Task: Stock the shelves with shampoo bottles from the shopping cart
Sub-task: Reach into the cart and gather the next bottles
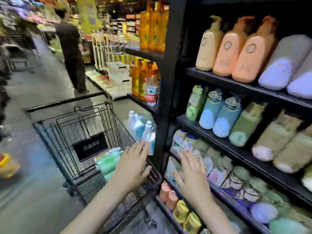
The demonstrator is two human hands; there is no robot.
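A black wire shopping cart (55, 132) stands left of the dark shelving unit (168, 92). Green shampoo bottles (108, 162) lie in the cart's near right corner. My left hand (133, 162) hovers over the cart's near edge, fingers spread and holding nothing. My right hand (192, 174) is stretched flat in front of the lower shelves, fingers apart and holding nothing, just before the pastel bottles (186, 146) there. The whole view is blurred by motion.
The shelves hold orange pump bottles (236, 48), blue and green bottles (219, 115) and yellow bottles (181, 211) low down. A person in dark clothes (70, 51) stands up the aisle. Clear bottles (140, 127) sit at the shelf's end.
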